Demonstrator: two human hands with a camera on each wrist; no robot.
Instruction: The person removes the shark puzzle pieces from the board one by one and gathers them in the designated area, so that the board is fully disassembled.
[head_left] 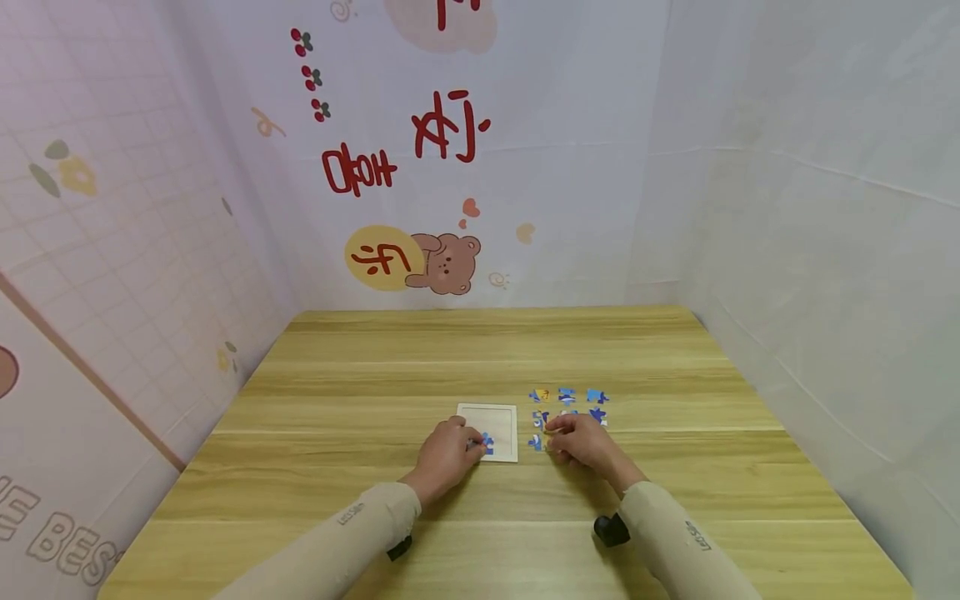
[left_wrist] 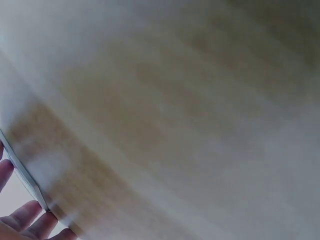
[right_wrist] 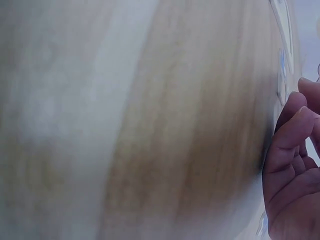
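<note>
A shallow white puzzle tray lies on the table, with a blue-and-white puzzle piece in its lower part. My left hand holds the tray's left side, thumb and index fingertips beside that piece. In the left wrist view, fingertips rest along the tray edge. To the right, my right hand is bent over the loose puzzle pieces, thumb and index tips at the lower row, near a blue-and-white piece. In the right wrist view its fingers are bent; whether a piece sits between them is hidden.
Several loose pieces lie in rows right of the tray, among them a yellow-and-blue piece and a light blue piece. Wood-grain table surrounds them. A printed cloth wall closes off the back.
</note>
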